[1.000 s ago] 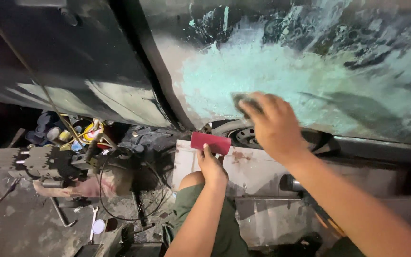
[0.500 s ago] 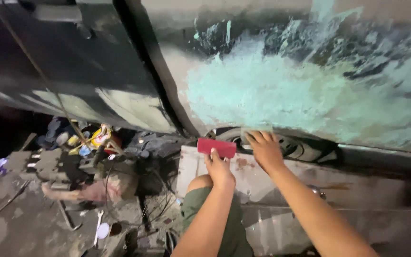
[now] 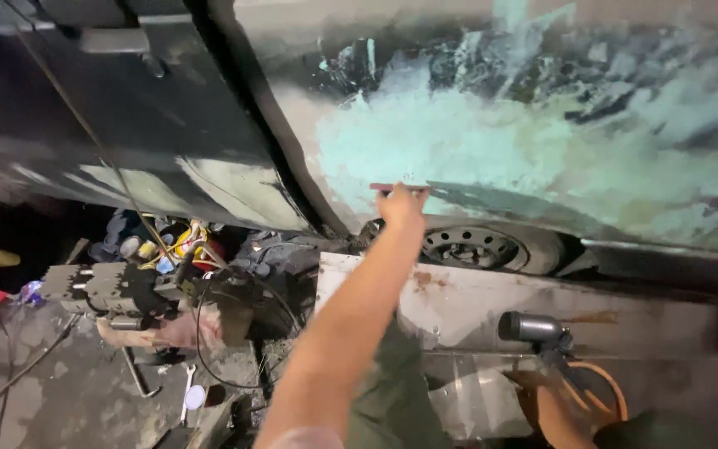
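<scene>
Dim workshop floor litters the lower left of the head view: oily concrete, a grey engine block (image 3: 105,287), loose wrenches (image 3: 186,391) and cables. Above it rises a car body panel (image 3: 542,150) smeared with pale green filler, with a wheel (image 3: 475,248) lying flat at its foot.

Head view, now. One arm, which looks to be the left, reaches straight up the middle, and the left hand (image 3: 400,206) pinches a red spreader (image 3: 399,187) at its top, fingers closed on the card. The spreader's long axis runs left to right, flat against the panel, with its edge on the lower left rim of the green patch. From the grip the filler lies up and to the right, so the broad patch is all ahead of the blade. The right hand (image 3: 554,416) is low at the bottom right, well apart from the panel, next to a grey spray gun (image 3: 538,328) with an orange hose (image 3: 604,395); whether it grips anything I cannot tell, as it is blurred and cut off by the frame. The left hand is plainly the nearer one to the filler.

Against the earlier pictures: the right hand was then up on the panel, rubbing at the lower part of the patch, while the left held the spreader low near the wheel. Now they have swapped, spreader up on the filler, right hand dropped away.
</scene>
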